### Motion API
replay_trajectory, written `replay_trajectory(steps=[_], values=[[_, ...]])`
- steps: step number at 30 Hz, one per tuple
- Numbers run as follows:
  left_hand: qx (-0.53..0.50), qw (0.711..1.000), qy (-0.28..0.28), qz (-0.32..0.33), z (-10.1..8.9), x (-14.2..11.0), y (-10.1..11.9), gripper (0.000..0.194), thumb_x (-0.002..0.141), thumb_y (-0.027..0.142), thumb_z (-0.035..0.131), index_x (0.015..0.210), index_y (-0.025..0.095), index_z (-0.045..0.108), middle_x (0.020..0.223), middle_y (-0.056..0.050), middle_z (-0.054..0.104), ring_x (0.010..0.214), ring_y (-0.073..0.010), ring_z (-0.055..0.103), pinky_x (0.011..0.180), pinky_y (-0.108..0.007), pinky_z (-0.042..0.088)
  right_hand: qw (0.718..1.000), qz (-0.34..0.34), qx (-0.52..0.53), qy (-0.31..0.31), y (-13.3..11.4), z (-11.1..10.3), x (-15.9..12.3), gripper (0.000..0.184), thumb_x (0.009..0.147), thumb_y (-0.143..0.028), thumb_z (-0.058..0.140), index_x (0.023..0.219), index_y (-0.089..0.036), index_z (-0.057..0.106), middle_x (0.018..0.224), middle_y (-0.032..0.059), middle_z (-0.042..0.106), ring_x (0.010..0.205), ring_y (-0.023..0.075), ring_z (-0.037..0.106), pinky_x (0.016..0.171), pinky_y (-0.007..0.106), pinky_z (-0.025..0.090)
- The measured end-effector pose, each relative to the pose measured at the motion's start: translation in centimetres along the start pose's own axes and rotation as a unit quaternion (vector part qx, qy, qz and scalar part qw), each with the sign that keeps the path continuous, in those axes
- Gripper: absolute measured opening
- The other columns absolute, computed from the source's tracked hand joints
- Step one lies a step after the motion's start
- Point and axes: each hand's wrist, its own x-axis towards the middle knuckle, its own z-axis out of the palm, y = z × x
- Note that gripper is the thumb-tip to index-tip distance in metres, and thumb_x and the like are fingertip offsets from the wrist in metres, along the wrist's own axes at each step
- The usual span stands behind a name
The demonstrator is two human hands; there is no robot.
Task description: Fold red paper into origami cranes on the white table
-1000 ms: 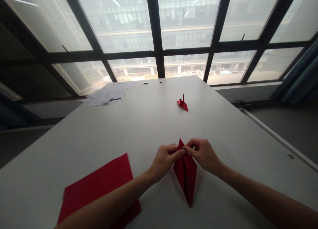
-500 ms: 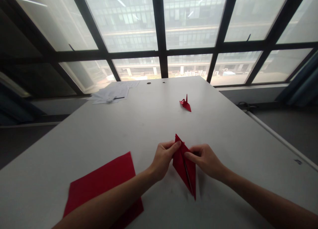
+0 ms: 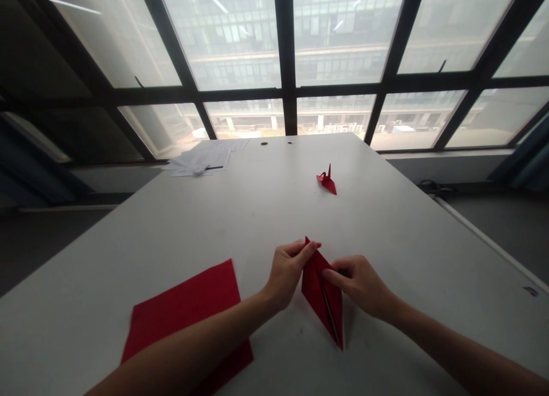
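Observation:
A red folded paper (image 3: 322, 296), shaped like a long diamond with a slit down its lower half, is held between both hands just over the table. My left hand (image 3: 288, 270) pinches it close to the upper tip, thumb on the front face. On its right edge, about midway, my right hand (image 3: 358, 282) grips with thumb in front and fingers behind. Under my left forearm lies a flat sheet of red paper (image 3: 189, 310). Farther back stands a finished red paper crane (image 3: 327, 181). The fingers behind the folded paper are partly hidden.
The white table (image 3: 266, 213) reaches to the windows. At its back left are loose white papers (image 3: 201, 158) with a dark pen (image 3: 214, 167) on them. A small dark hole (image 3: 264, 143) is near the far edge. Blue curtains (image 3: 521, 161) hang at the sides.
My right hand has slid from near the upper tip down to the right edge of the folded paper. The paper's lower end has swung slightly right. The whole view has shifted a little.

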Motion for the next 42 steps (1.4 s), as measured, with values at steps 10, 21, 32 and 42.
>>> replay_trajectory(steps=[10,21,32,42], values=[[-0.004,0.999,0.032,0.007,0.2,0.1,-0.1,0.035,0.078,0.046,0.078,0.078,0.011,0.077,0.066,-0.001,0.061,0.061,-0.0090,0.047,0.055,-0.020,0.035,1.000,-0.005,0.024,-0.012,0.2,0.6,-0.1,0.037,0.091,-0.040,0.058,0.067,-0.014,0.065,0.057,-0.0020,0.050,0.055,0.0113,0.039,0.051,0.024,0.029],[0.011,0.999,-0.032,0.000,0.0,-0.1,-0.3,0.038,0.085,0.046,0.071,0.107,0.015,0.077,0.076,-0.002,0.062,0.065,-0.0098,0.050,0.063,-0.022,0.041,0.999,-0.010,0.049,0.009,0.4,0.4,0.2,0.038,0.092,-0.042,0.058,0.069,-0.013,0.067,0.057,-0.0019,0.050,0.055,0.0113,0.039,0.050,0.024,0.030],[0.034,0.997,-0.065,0.011,-0.1,0.0,-0.4,0.043,0.092,0.051,0.061,0.112,0.016,0.076,0.091,-0.008,0.070,0.086,-0.0192,0.060,0.086,-0.030,0.043,0.996,-0.013,0.044,0.077,1.1,0.4,0.2,0.034,0.091,-0.043,0.061,0.078,-0.014,0.073,0.067,0.0023,0.067,0.059,0.0142,0.053,0.053,0.024,0.040],[0.101,0.993,-0.033,0.048,0.2,-0.3,-0.2,0.033,0.093,0.041,0.060,0.095,0.015,0.080,0.082,-0.004,0.065,0.074,-0.0147,0.054,0.069,-0.025,0.041,0.983,-0.066,0.024,0.172,0.1,0.3,0.2,0.023,0.089,-0.040,0.065,0.091,-0.018,0.071,0.085,0.0058,0.071,0.075,0.0185,0.064,0.060,0.026,0.049]])
